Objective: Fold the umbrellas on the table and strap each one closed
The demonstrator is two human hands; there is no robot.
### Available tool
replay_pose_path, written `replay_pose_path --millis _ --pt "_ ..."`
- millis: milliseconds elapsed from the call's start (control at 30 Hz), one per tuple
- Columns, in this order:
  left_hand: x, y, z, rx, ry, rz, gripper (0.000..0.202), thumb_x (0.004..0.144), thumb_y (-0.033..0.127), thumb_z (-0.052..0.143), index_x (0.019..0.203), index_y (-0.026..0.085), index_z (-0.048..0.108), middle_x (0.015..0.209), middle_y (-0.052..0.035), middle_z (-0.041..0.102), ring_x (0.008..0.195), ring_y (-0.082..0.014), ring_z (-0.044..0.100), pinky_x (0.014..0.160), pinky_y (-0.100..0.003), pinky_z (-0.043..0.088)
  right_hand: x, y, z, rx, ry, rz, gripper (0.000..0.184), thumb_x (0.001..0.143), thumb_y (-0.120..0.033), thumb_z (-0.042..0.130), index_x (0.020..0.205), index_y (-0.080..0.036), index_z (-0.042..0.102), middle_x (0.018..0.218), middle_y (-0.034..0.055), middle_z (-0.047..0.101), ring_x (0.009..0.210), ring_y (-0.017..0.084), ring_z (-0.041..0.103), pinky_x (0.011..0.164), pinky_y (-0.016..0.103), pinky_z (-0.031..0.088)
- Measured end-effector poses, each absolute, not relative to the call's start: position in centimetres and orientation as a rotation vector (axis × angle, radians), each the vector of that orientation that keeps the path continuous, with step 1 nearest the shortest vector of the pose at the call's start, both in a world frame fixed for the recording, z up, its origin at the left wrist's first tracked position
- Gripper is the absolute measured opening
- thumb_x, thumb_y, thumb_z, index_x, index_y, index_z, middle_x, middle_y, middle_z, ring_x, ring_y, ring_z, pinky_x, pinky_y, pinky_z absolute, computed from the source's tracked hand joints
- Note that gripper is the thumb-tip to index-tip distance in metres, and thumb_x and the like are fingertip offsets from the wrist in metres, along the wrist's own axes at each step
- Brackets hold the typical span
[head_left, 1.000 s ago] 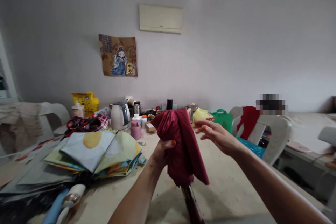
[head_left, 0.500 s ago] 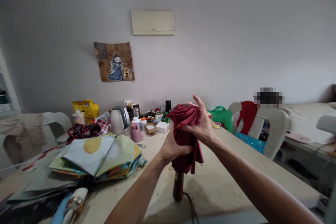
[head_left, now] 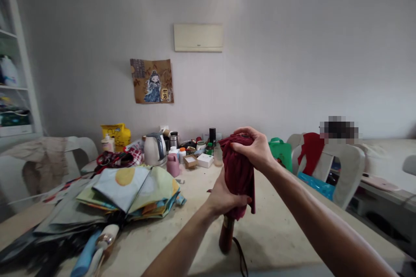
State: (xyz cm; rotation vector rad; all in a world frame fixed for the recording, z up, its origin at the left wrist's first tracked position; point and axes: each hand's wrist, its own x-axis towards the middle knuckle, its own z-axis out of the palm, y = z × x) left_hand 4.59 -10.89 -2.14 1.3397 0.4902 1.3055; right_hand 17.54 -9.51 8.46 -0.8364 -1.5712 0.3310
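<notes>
A dark red folding umbrella (head_left: 238, 173), its fabric gathered in loose folds, stands almost upright over the table with its brown handle (head_left: 226, 236) at the bottom. A dark wrist strap (head_left: 239, 255) hangs from that handle. My left hand (head_left: 224, 197) is wrapped round the lower part of the canopy, thumb across the front. Higher up, my right hand (head_left: 255, 147) grips the top of the canopy, with the fingers over its upper end. To the left lie several other folded umbrellas, among them a pale green and white one with a yellow spot (head_left: 130, 190).
Behind the umbrellas stand a white kettle (head_left: 154, 149), a pink jug (head_left: 173, 164), an open small box (head_left: 190, 161) and a white box (head_left: 206, 160). At right are a green bag (head_left: 280, 152), a white chair (head_left: 351, 169) and a person partly in view behind it.
My right hand has shifted up onto the umbrella's top, its fingers now curled over it. My left hand has moved slightly lower on the fabric. The head view has turned slightly left.
</notes>
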Motion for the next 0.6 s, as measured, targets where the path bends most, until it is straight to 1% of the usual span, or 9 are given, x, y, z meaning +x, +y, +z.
replay_pose_path --millis 67,133,200,267,300,367,467,533,600 --pt "4.2 -10.7 -2.6 1.386 0.387 1.149 0.072 0.043 0.016 0.087 0.110 0.016 0.063 0.096 -0.0093 0.071 0.083 -0.0235 0.065 0.072 -0.032 0.052 18.1 -9.6 8.6 -0.786 -1.601 0.409 0.042 0.063 -0.033 0.073 0.100 -0.015 0.064 0.088 0.0054 0.069 0.074 0.017 0.065 0.070 0.031 0.052" --pt "4.3 -10.7 -3.3 1.447 0.454 1.108 0.056 0.047 0.023 0.087 0.097 0.014 0.065 0.080 -0.0080 0.070 0.066 -0.0205 0.062 0.060 -0.031 0.049 18.7 -9.7 9.2 -0.767 -1.701 0.457 0.052 0.063 -0.033 0.073 0.111 -0.016 0.062 0.099 0.0075 0.069 0.079 0.018 0.065 0.073 0.032 0.053" --pt "5.0 -10.9 -4.0 1.495 0.624 1.225 0.054 0.049 0.023 0.086 0.097 0.015 0.064 0.081 -0.0081 0.070 0.067 -0.0216 0.062 0.060 -0.032 0.050 19.0 -10.0 9.9 -0.830 -1.807 0.407 0.068 0.061 -0.034 0.077 0.124 -0.018 0.057 0.105 0.0084 0.067 0.083 0.018 0.065 0.076 0.033 0.052" --pt "5.7 -11.3 -4.4 1.510 0.819 1.402 0.062 0.050 0.021 0.085 0.107 0.018 0.061 0.094 -0.0097 0.072 0.080 -0.0251 0.065 0.069 -0.034 0.053 18.9 -10.4 10.5 -0.944 -1.822 0.255 0.079 0.057 -0.037 0.081 0.129 -0.019 0.056 0.102 0.0079 0.067 0.083 0.020 0.064 0.076 0.035 0.052" --pt "5.9 -11.6 -4.4 1.498 0.881 1.450 0.066 0.050 0.021 0.085 0.112 0.019 0.060 0.098 -0.0101 0.072 0.085 -0.0260 0.066 0.072 -0.034 0.053 18.7 -10.5 10.6 -0.991 -1.797 0.185 0.077 0.056 -0.038 0.081 0.126 -0.018 0.058 0.098 0.0074 0.068 0.082 0.020 0.064 0.076 0.035 0.052" --pt "5.9 -12.1 -4.1 1.453 0.846 1.391 0.074 0.050 0.022 0.085 0.118 0.020 0.056 0.099 -0.0100 0.072 0.085 -0.0266 0.067 0.072 -0.036 0.054 18.4 -10.6 10.5 -1.032 -1.724 0.110 0.061 0.059 -0.040 0.079 0.113 -0.016 0.066 0.092 0.0069 0.068 0.079 0.020 0.064 0.073 0.034 0.051" --pt "5.1 -12.5 -3.1 1.373 0.504 1.168 0.084 0.047 0.021 0.088 0.123 0.017 0.053 0.100 -0.0120 0.073 0.085 -0.0280 0.069 0.073 -0.038 0.056 18.1 -10.0 9.8 -0.993 -1.677 0.157 0.038 0.066 -0.040 0.073 0.094 -0.015 0.072 0.084 0.0066 0.070 0.074 0.018 0.064 0.069 0.031 0.050" --pt "4.8 -12.3 -2.7 1.354 0.341 1.148 0.088 0.044 0.019 0.090 0.124 0.015 0.053 0.111 -0.0154 0.070 0.097 -0.0303 0.069 0.083 -0.040 0.055 18.2 -9.4 9.5 -0.957 -1.658 0.164 0.034 0.070 -0.045 0.070 0.087 -0.015 0.072 0.078 0.0060 0.070 0.072 0.018 0.064 0.067 0.030 0.049" --pt "4.9 -11.9 -2.7 1.352 0.317 1.224 0.085 0.043 0.015 0.090 0.121 0.015 0.054 0.119 -0.0158 0.068 0.105 -0.0307 0.066 0.090 -0.040 0.054 18.5 -8.9 9.4 -0.938 -1.649 0.153 0.040 0.076 -0.053 0.064 0.082 -0.014 0.072 0.074 0.0057 0.070 0.070 0.019 0.063 0.066 0.030 0.049"
